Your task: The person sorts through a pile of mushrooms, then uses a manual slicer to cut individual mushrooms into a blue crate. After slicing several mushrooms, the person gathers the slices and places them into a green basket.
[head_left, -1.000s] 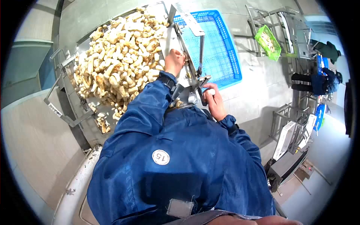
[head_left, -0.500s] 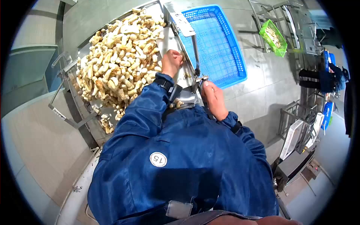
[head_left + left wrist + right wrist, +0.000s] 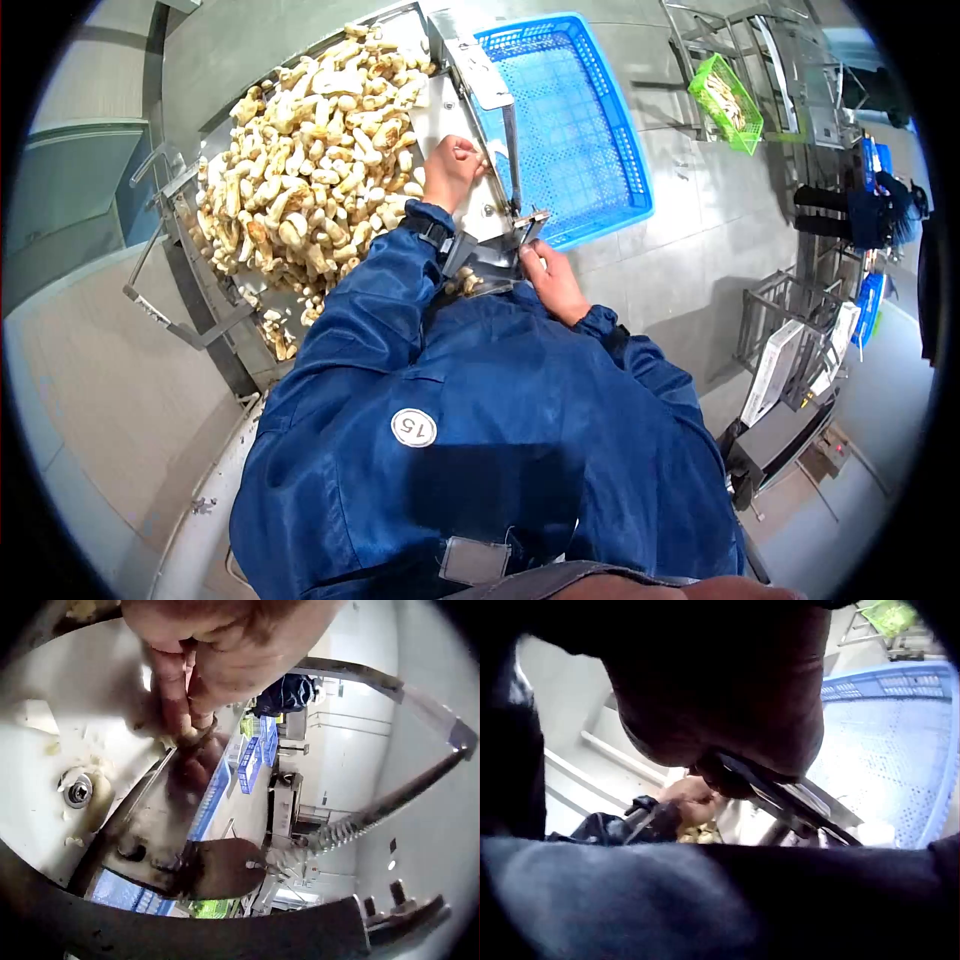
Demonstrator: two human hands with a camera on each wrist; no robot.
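My left hand is over the pale metal board of a table-mounted cutter, knuckles bent. In the left wrist view its thumb and fingers pinch a small mushroom piece at the cutter's edge, mostly covered by the fingertips. Nearer the body, my right hand grips the cutter's handle; in the right wrist view a dark bar runs out from under that shadowed hand. Left of the board lies a big heap of pale, brown-marked mushrooms. Mushroom scraps stick to the board near a screw.
A blue plastic crate stands just beyond the cutter's right side. Metal frame bars edge the table at left. Farther right are a green basket of pale pieces, metal racks and another person.
My right hand has come lower and left, toward the body, along with the handle. The white bit seen at that hand earlier no longer shows. The left hand stays at the cutter's edge, shifted slightly.
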